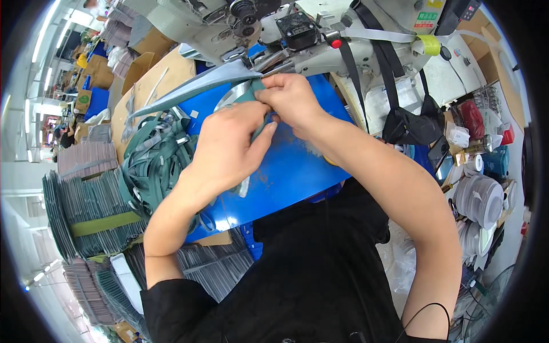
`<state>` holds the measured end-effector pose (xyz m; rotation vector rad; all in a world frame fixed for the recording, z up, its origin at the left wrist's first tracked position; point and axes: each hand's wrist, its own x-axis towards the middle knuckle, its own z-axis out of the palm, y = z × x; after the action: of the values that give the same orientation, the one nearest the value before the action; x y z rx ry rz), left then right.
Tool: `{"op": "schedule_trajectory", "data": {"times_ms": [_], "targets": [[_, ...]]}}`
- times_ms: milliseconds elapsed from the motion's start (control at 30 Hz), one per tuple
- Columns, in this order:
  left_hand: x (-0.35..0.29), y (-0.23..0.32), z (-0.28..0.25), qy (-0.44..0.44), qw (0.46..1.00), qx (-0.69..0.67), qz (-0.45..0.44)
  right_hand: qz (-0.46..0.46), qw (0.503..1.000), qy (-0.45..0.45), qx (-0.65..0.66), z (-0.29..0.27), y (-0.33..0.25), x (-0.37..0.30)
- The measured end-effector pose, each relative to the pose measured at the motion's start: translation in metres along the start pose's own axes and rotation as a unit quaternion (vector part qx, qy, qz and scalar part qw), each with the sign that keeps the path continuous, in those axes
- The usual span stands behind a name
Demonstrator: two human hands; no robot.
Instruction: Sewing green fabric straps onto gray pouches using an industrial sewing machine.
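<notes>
A long grey-and-green fabric piece (197,90) reaches from the left up to the front of a sewing machine (191,26). Its right end lies by my right hand (291,102), whose thumb and fingers pinch the green cloth there. Close beside it, my left hand (229,140) is closed on a folded green fabric strip (262,128); part of the strip is hidden by the fingers. A shiny pale strip (233,93) curves out between the fabric piece and my left hand. Both hands are above a blue work surface (297,171).
Left of my hands lies a tangled heap of green straps (154,166). Tied stacks of green and grey fabric pieces (97,200) stand farther left. Black straps (392,74) hang from the machine at the right. Spools (479,200) and small tools crowd the right side.
</notes>
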<state>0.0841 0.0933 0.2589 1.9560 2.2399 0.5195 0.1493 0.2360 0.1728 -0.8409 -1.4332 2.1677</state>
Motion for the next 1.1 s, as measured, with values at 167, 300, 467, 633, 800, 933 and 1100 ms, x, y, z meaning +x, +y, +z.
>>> {"op": "schedule_trajectory", "data": {"times_ms": [167,300,467,633,800,933,1100], "targets": [[0.004,-0.052,0.020,0.149,0.988,-0.010,0.033,0.047,0.995,-0.045,0.076,-0.004,-0.003,-0.009],[0.004,-0.074,0.031,0.094,0.985,-0.110,-0.097,0.050,0.993,-0.043,0.094,-0.001,-0.005,-0.014],[-0.025,-0.053,0.002,0.213,0.924,0.273,0.164,0.049,0.991,-0.047,0.117,-0.004,-0.004,-0.014],[0.014,-0.077,-0.065,-0.081,0.898,0.419,0.109,0.051,0.988,-0.035,0.142,-0.001,0.001,-0.015],[0.033,-0.076,-0.089,-0.126,0.858,0.438,0.237,0.048,0.987,-0.043,0.145,-0.003,0.005,-0.016],[0.038,-0.063,-0.093,-0.151,0.850,0.445,0.238,0.041,0.987,-0.050,0.149,-0.004,0.009,-0.009],[0.034,-0.046,-0.081,-0.159,0.854,0.456,0.192,0.034,0.980,-0.055,0.188,0.001,0.013,-0.002]]}}
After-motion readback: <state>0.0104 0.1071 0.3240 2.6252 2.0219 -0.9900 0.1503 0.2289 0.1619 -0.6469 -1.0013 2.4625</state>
